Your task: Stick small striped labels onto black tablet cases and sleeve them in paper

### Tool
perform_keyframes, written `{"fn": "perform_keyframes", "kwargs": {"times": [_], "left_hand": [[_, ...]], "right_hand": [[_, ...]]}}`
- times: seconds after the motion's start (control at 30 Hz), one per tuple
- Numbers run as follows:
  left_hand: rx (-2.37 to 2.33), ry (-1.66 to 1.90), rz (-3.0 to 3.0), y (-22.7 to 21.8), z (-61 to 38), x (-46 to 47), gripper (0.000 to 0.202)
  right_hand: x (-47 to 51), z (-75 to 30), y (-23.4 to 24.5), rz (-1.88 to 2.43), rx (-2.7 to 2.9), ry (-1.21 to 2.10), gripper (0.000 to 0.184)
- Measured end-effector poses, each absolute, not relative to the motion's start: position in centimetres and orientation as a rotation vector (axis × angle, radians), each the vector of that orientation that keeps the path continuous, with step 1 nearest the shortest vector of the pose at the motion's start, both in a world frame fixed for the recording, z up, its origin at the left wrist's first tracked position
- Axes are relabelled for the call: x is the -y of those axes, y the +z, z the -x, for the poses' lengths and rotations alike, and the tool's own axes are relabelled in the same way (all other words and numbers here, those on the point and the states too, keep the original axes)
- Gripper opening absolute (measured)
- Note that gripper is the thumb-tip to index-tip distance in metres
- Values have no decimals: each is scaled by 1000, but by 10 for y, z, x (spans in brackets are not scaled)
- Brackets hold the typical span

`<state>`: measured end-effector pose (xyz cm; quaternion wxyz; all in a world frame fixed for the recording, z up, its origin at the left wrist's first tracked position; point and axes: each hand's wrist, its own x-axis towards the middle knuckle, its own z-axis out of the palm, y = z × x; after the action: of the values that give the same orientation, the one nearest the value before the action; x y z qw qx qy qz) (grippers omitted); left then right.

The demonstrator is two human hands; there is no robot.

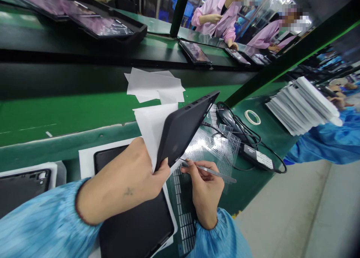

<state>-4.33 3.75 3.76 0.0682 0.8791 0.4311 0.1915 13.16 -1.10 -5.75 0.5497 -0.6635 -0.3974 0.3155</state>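
Note:
My left hand point(140, 171) grips a black tablet back cover point(184, 128) by its lower edge and holds it tilted up off the bench. A white paper sheet point(153, 126) is pinched against the cover's left side. In my right hand point(206, 183) are metal tweezers point(215, 171), their tip close to the cover's lower right edge; whether it touches I cannot tell. Below my left forearm lies another black cover point(135, 228) on white sheeting. Clear sticker sheets with rows of small rectangles point(185, 228) lie under and beside my right hand.
White paper pieces point(154, 85) lie on the green bench. On the right are a tape roll point(252, 117), a black cabled device point(255, 156) and stacked white sheets point(305, 106). Tablets point(195, 52) sit along the line beyond, where people in pink point(215, 14) work. A green post point(281, 66) slants across.

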Motion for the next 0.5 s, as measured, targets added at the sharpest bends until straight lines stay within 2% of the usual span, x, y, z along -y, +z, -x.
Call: {"fn": "perform_keyframes", "kwargs": {"times": [0.17, 0.37, 0.5], "left_hand": [[-1359, 446, -2626, 39, 42, -38, 38], [-1234, 322, -2947, 35, 46, -36, 59], [-1178, 410, -3059, 32, 49, -35, 58]], "right_hand": [[12, -133, -59, 1533, 962, 748, 21], [12, -134, -60, 1474, 966, 832, 19], [13, -137, -62, 1455, 915, 819, 18]]}}
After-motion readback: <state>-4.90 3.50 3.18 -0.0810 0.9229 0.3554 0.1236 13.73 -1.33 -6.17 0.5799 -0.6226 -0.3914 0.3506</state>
